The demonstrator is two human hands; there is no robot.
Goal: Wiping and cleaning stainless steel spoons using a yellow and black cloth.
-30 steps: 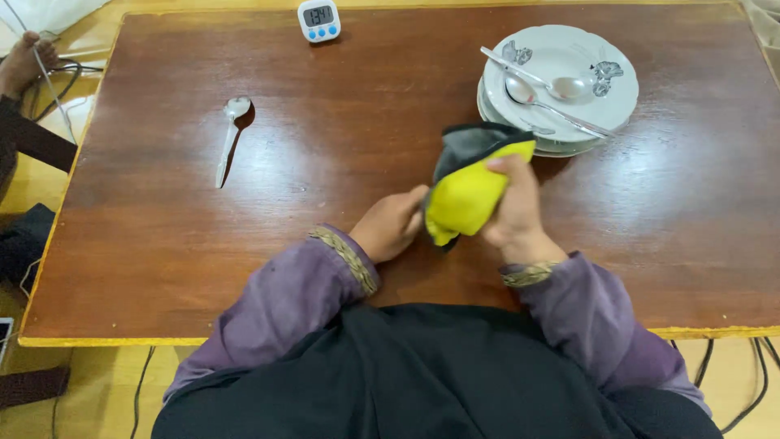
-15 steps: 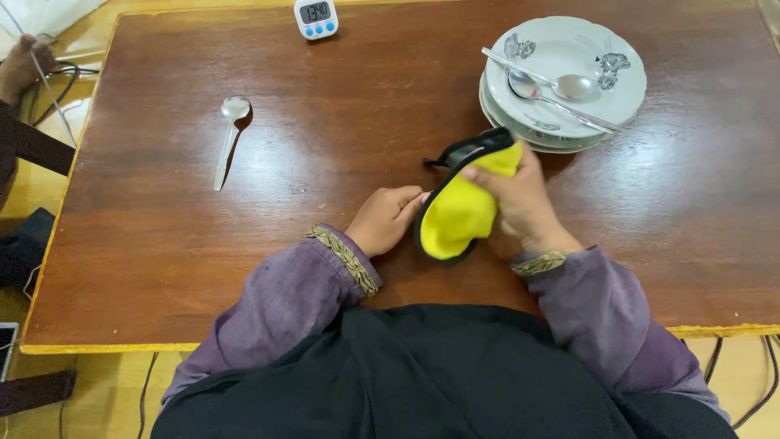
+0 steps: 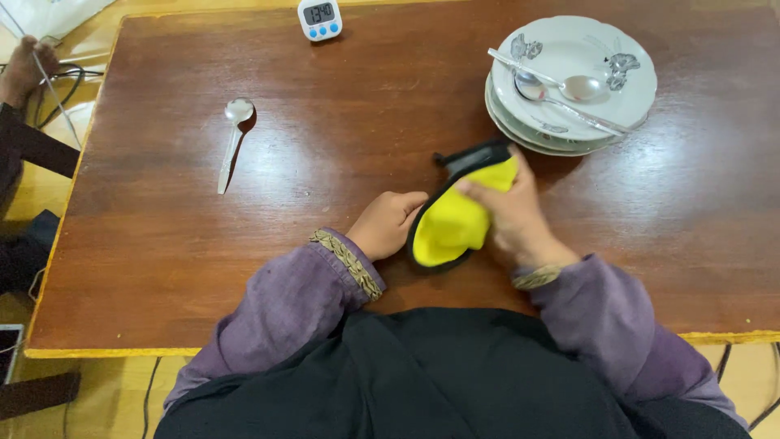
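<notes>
A yellow cloth with a dark grey backing (image 3: 452, 223) is bunched between both hands near the middle of the brown wooden table (image 3: 341, 138). My right hand (image 3: 508, 213) wraps over its right side, fingers pressed into the yellow face. My left hand (image 3: 387, 223) grips its left edge with curled fingers. Whatever lies inside the cloth is hidden. Beyond my right hand stands a stack of white patterned plates (image 3: 630, 106) with two metal spoons (image 3: 561, 93) on top.
A single metal spoon (image 3: 231, 140) lies on the left part of the table. A small white digital timer (image 3: 319, 18) stands at the far edge. Cables and another person's hand (image 3: 23, 67) are off the table's left side.
The cloth has been turned and lowered toward me, folding smaller. My right hand has slid down over it, while my left hand stays at its left edge.
</notes>
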